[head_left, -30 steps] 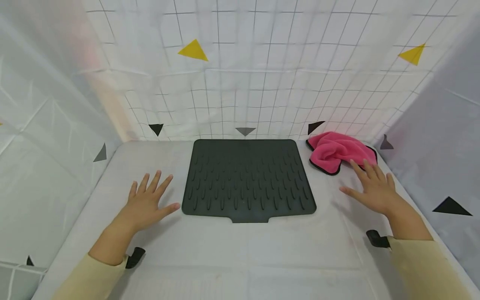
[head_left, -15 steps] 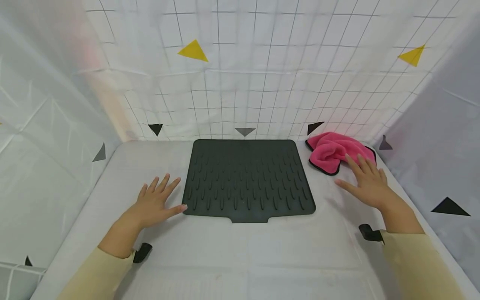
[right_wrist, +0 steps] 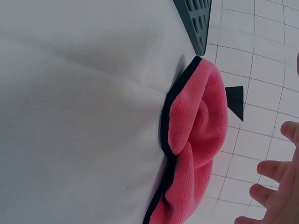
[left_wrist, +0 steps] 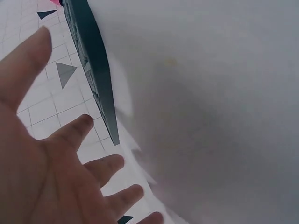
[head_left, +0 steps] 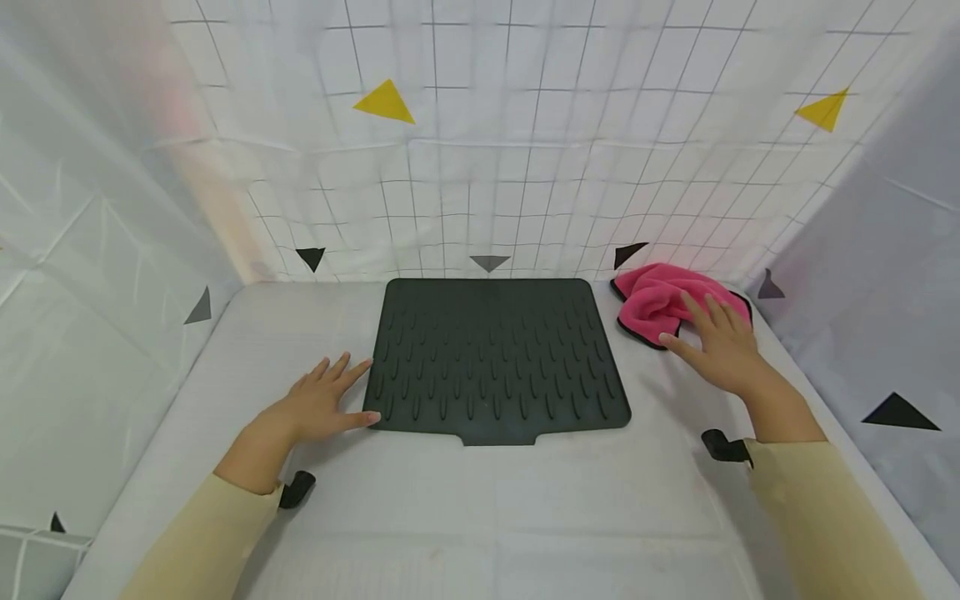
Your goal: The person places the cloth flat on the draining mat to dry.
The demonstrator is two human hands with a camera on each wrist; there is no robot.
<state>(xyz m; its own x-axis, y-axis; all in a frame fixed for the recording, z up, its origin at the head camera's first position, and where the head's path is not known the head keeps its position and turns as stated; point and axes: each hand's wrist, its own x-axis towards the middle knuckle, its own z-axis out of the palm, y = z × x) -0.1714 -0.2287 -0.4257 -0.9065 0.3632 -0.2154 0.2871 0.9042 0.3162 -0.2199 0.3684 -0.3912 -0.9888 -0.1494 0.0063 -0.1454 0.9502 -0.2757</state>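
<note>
Pink cloth [head_left: 660, 304] at the desk's far right corner: my right hand [head_left: 716, 350], fingers spread, should gather its folds firmly; left hand [head_left: 318, 407] flat beside the mat [head_left: 495, 358].

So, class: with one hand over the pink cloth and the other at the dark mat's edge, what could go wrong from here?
1. The pink cloth lies crumpled in the back corner; the right hand may catch only one fold, so it could drag unevenly.
2. The left hand lies flat at the dark mat's front left corner; a push there could slide the mat askew.
</note>
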